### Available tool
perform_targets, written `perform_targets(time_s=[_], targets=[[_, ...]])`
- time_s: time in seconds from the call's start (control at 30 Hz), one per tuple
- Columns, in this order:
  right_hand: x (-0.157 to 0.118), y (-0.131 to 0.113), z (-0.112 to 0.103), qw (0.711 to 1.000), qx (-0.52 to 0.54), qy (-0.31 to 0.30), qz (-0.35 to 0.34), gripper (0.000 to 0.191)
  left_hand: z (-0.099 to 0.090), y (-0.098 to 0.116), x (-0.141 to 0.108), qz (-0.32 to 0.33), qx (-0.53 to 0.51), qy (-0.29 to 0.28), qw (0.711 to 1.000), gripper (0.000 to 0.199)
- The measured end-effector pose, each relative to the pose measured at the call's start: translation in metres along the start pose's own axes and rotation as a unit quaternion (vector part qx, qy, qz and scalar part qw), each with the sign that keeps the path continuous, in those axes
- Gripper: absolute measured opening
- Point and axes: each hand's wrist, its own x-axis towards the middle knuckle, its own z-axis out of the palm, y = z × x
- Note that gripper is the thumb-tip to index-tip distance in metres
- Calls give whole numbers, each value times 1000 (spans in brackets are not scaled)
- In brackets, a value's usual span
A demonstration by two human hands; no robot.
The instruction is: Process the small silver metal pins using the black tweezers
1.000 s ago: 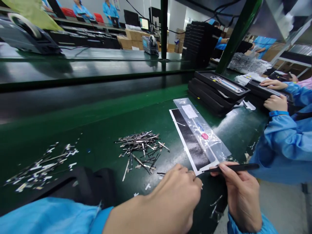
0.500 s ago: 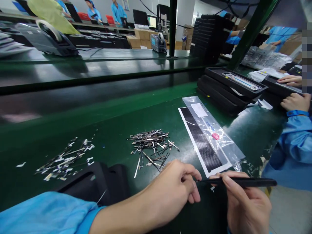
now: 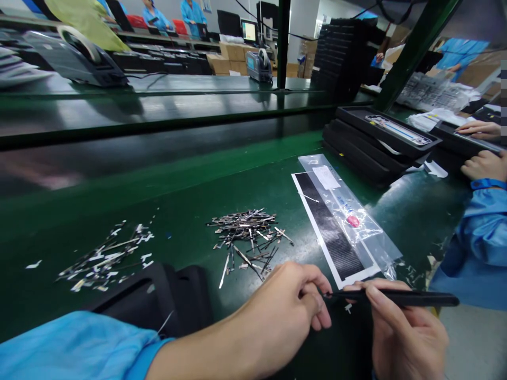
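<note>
My right hand [image 3: 407,330] grips a pair of slim black tweezers [image 3: 415,298], which point left. Their tip meets the fingertips of my left hand [image 3: 291,303]. The left fingers are curled in a pinch, and what they hold, if anything, is too small to make out. Just beyond, a heap of thin black and silver strips [image 3: 245,224] lies on the green table [image 3: 190,184]. A white-edged sheet with a black patterned face [image 3: 330,232] lies ahead of my right hand, partly under a clear plastic bag [image 3: 356,216] with a red spot.
Further left are more scattered strips [image 3: 106,258] and a black foam tray [image 3: 174,295] by my left sleeve. Stacked black trays [image 3: 368,142] stand at the right, beside a co-worker's hands [image 3: 485,163]. Tape dispensers [image 3: 75,58] sit on the raised shelf [image 3: 178,87] behind.
The whole view has shifted slightly, so most things sit a little further right. My hands keep the same pose, with the tweezers still at the left fingertips.
</note>
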Motion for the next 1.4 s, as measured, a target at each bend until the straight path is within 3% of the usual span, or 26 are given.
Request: perform_targets(time_s=[0.4,0.6,0.9,1.27,1.4], targets=[[0,1,0,1000,4,0,22,11,2,-3,-1,6,6,4,1000,20],[0,0,3,1000,6,14,1,10,2,-5,0,10,0,5,1000,19],[0,-1,1,999,-5,3,33,12,3,-5,1,18,-12,0,1000,17],[-2,-4,7,999,-27,20,-40,7,1,0,1,5,-73,-8,997,11],[-7,-5,10,989,-69,50,-122,6,1,1,1,7,-103,-9,995,8]])
